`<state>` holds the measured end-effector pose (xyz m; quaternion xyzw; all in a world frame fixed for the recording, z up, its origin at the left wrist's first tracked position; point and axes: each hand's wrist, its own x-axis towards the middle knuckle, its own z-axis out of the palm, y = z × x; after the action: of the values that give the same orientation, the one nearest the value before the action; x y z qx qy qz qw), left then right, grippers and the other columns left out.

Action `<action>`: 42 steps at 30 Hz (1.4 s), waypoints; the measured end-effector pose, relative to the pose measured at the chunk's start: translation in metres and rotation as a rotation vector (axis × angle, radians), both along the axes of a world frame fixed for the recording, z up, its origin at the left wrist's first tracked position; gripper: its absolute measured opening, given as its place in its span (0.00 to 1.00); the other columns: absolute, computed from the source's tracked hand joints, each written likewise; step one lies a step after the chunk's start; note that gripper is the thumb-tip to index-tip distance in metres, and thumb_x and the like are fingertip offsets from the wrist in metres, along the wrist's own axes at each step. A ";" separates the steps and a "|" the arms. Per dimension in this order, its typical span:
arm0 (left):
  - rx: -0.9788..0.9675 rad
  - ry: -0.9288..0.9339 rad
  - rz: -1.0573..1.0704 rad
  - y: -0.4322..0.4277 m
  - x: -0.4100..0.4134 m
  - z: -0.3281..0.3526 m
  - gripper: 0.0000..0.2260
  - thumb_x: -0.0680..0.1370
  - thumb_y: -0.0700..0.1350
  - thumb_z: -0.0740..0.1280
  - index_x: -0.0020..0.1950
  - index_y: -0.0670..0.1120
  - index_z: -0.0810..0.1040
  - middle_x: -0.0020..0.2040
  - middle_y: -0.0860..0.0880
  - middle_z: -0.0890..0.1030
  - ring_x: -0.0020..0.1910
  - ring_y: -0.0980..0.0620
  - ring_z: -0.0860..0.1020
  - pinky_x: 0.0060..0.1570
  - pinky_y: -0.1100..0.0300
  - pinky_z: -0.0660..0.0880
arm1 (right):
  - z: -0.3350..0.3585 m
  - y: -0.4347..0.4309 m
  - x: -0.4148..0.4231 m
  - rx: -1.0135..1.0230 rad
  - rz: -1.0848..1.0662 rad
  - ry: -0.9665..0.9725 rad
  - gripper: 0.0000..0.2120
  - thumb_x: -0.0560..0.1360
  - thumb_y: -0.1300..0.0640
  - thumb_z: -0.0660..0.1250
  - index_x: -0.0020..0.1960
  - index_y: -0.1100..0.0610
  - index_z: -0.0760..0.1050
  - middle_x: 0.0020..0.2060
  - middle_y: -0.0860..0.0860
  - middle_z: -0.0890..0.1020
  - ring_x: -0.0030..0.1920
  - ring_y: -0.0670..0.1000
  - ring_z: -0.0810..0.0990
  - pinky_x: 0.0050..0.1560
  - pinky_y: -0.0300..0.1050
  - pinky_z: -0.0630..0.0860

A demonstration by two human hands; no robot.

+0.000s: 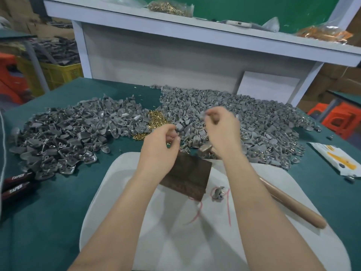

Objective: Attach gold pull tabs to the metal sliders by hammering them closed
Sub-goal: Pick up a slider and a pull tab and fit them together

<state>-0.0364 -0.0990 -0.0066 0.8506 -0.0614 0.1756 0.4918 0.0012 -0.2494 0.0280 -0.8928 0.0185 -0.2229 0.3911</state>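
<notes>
Left hand (160, 145): centre of frame, above the far corner of a dark block (187, 177); fingers curled, thumb and forefinger tips nearly together; cannot tell whether anything sits between them.
Right hand (220, 130): just right of the left and higher in frame, blurred; fingers bunched, pinching a small grey slider (203, 114).
Slider's heading: lost in blur, long axis not readable.
Gold pull tabs (156, 119): small heap just above the left hand, wedged between two grey heaps.
Metal sliders (64, 130): heaps across the green worktop (58, 202), left and right of centre, lying every way.
Hammer (293, 202): head under the right wrist, wooden handle running down to lower right, partly hidden by the forearm.
Block: on a white pad (175, 231), partly covered by the left forearm.
Nearby: one slider on red string (217, 192) beside the block; pliers (17, 182) at left edge; white packet (336, 159) at right.
</notes>
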 end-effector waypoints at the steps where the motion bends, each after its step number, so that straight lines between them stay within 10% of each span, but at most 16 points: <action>1: -0.034 -0.012 0.029 0.001 0.001 0.000 0.13 0.78 0.43 0.65 0.62 0.47 0.75 0.51 0.54 0.79 0.45 0.60 0.74 0.44 0.75 0.63 | 0.004 -0.005 0.012 0.014 -0.097 0.039 0.18 0.77 0.56 0.64 0.67 0.49 0.68 0.58 0.53 0.78 0.50 0.48 0.79 0.49 0.42 0.77; 5: -0.132 -0.065 0.162 0.006 0.003 0.002 0.12 0.78 0.43 0.64 0.62 0.47 0.75 0.57 0.52 0.75 0.52 0.56 0.73 0.47 0.73 0.61 | -0.007 0.012 0.031 -0.211 -0.195 0.258 0.35 0.78 0.57 0.63 0.76 0.42 0.47 0.76 0.59 0.46 0.75 0.63 0.53 0.73 0.59 0.57; 12: -0.539 -0.084 0.464 0.024 0.008 0.011 0.11 0.77 0.38 0.61 0.52 0.53 0.73 0.65 0.49 0.65 0.66 0.50 0.66 0.49 0.75 0.64 | -0.030 0.126 0.044 -0.592 0.516 0.241 0.15 0.77 0.55 0.59 0.63 0.54 0.75 0.58 0.57 0.79 0.60 0.59 0.76 0.60 0.51 0.72; 17: -0.868 0.000 0.526 0.036 0.009 0.013 0.12 0.77 0.37 0.60 0.46 0.56 0.69 0.66 0.47 0.63 0.65 0.44 0.70 0.63 0.47 0.71 | -0.041 0.157 0.060 -0.703 0.436 0.520 0.22 0.80 0.49 0.55 0.73 0.48 0.61 0.74 0.60 0.58 0.74 0.63 0.53 0.72 0.65 0.50; 24: -0.971 0.031 0.506 0.035 0.011 0.013 0.12 0.77 0.37 0.59 0.46 0.55 0.69 0.67 0.47 0.62 0.65 0.42 0.71 0.63 0.43 0.70 | -0.045 0.155 0.061 -0.756 0.379 0.269 0.07 0.76 0.58 0.61 0.48 0.58 0.76 0.49 0.57 0.80 0.53 0.60 0.77 0.51 0.50 0.74; 27: -0.971 0.046 0.490 0.034 0.011 0.012 0.11 0.77 0.37 0.59 0.47 0.54 0.70 0.67 0.47 0.62 0.65 0.43 0.70 0.63 0.46 0.70 | -0.039 0.144 0.057 -0.662 0.320 0.198 0.07 0.74 0.65 0.61 0.37 0.59 0.73 0.34 0.55 0.76 0.41 0.59 0.75 0.32 0.44 0.68; 31: -0.923 0.055 0.447 0.033 0.012 0.009 0.10 0.77 0.39 0.60 0.51 0.54 0.71 0.64 0.45 0.67 0.55 0.47 0.73 0.56 0.53 0.73 | -0.014 0.118 0.046 -0.178 0.282 0.132 0.12 0.78 0.63 0.60 0.59 0.56 0.76 0.52 0.53 0.81 0.49 0.51 0.79 0.49 0.42 0.75; 35: -0.819 0.115 0.296 0.027 0.015 0.004 0.13 0.81 0.48 0.59 0.65 0.52 0.72 0.58 0.48 0.77 0.50 0.56 0.77 0.52 0.63 0.71 | 0.012 0.084 0.020 0.192 0.487 0.218 0.12 0.76 0.61 0.67 0.59 0.58 0.73 0.46 0.52 0.83 0.41 0.46 0.81 0.46 0.39 0.78; 39: -0.740 0.139 0.199 0.022 0.015 0.003 0.10 0.81 0.49 0.61 0.45 0.50 0.80 0.35 0.55 0.80 0.28 0.66 0.76 0.38 0.66 0.74 | 0.017 0.073 -0.002 0.132 0.632 0.248 0.12 0.74 0.67 0.67 0.55 0.57 0.74 0.45 0.50 0.82 0.45 0.45 0.81 0.49 0.34 0.76; 42: -0.730 0.101 0.219 0.024 0.014 0.002 0.08 0.80 0.43 0.62 0.43 0.50 0.78 0.35 0.53 0.80 0.33 0.61 0.77 0.47 0.56 0.77 | 0.012 0.073 -0.002 0.219 0.569 0.208 0.12 0.74 0.66 0.67 0.55 0.56 0.74 0.50 0.52 0.80 0.47 0.48 0.80 0.51 0.42 0.77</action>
<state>-0.0223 -0.0746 -0.0050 0.6288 0.1208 0.1954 0.7429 -0.0004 -0.1765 0.0397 -0.8326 -0.1682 -0.0087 0.5276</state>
